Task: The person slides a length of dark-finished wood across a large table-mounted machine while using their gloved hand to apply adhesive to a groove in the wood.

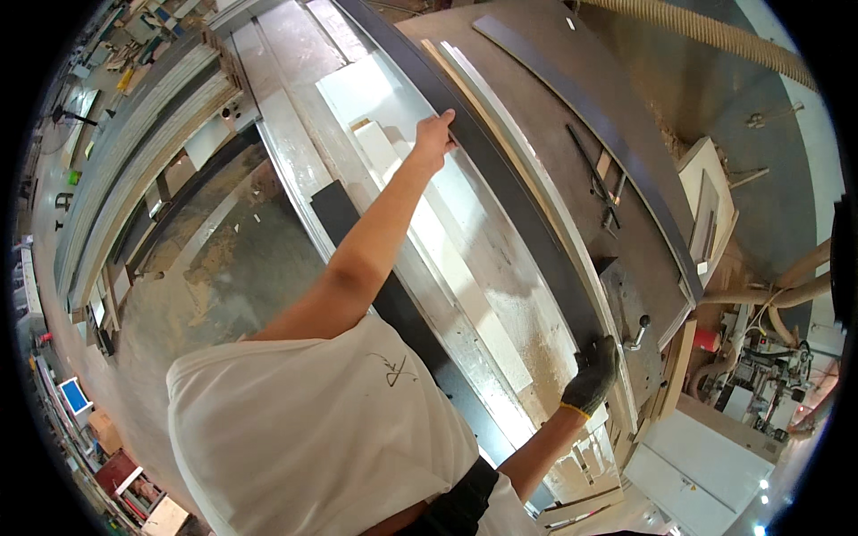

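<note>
A long dark grey board (pixel 500 170) runs lengthwise in front of me, over a metal worktable (pixel 286 116). My bare left hand (pixel 433 143) reaches out to its near edge, fingers closed on it. At the board's right end, my right hand (pixel 592 380), in a dark glove with a yellow cuff, has its fingers curled over the board; part of the grip is hidden. Close beside the dark board lie a thin wood-coloured strip and a long white strip (pixel 559 210). Nearer to me, a narrow white board (pixel 483 313) rests on the table.
Another dark panel (pixel 335 210) lies partly under my left arm. On the brown surface beyond are a long grey strip (pixel 590 107), a black tool (pixel 590 165) and a crank handle (pixel 639 332). Stacked boards (pixel 143 152) stand left; a ribbed hose (pixel 706 31) hangs at the far right.
</note>
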`<state>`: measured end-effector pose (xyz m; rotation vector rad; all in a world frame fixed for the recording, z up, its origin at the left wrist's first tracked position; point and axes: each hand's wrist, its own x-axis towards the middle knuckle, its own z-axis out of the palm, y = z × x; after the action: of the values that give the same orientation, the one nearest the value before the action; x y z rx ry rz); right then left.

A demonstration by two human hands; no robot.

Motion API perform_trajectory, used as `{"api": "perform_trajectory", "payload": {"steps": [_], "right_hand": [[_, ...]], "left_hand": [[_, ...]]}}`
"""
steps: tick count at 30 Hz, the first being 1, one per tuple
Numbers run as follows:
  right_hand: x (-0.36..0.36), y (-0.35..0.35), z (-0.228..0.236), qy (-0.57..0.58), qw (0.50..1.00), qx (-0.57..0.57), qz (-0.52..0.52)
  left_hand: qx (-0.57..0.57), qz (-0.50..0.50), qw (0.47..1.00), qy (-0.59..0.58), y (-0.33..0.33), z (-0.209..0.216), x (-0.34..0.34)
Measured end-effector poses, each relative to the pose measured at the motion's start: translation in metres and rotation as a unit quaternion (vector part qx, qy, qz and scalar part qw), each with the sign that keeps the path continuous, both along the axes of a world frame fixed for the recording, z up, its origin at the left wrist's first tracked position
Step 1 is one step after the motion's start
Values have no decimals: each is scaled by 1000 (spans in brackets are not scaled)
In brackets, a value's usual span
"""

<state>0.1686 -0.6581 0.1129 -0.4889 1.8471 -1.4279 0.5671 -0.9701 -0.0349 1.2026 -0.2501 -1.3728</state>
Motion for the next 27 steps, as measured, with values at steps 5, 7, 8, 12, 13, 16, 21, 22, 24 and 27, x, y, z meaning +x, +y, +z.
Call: {"api": "perform_trajectory", "payload": {"steps": [5, 7, 8, 12, 13, 16, 21, 22, 24, 27], "right_hand": [[31, 55, -4, 63, 994, -90, -17], [43, 87, 10, -3, 995, -87, 42], [43, 108, 14, -66, 990, -72, 101], [23, 198, 2, -60, 988, -59, 127], [23, 223, -2, -27, 991, -64, 118], [17, 286, -2, 24, 990, -87, 104], [-8, 393, -1, 24, 996, -22, 86], [-7, 415, 8, 73, 993, 11, 96], [-6, 438, 28, 73, 988, 87, 103], [-55, 502, 1, 194, 972, 109, 80]], "left_hand": [[-27, 11, 991, 132, 46, 5, 21], [-31, -3, 984, 177, 77, 4, 17], [-30, -8, 982, 187, 101, 8, 10], [-10, -57, 972, 228, 162, 21, 6], [-27, -60, 969, 239, 171, 23, 9], [-32, -49, 970, 236, 184, 30, 27], [19, -93, 956, 279, 232, 62, 10], [37, -90, 969, 229, 250, 67, -3], [22, -89, 968, 233, 278, 51, -5], [29, -89, 968, 232, 337, 74, -28]]}}
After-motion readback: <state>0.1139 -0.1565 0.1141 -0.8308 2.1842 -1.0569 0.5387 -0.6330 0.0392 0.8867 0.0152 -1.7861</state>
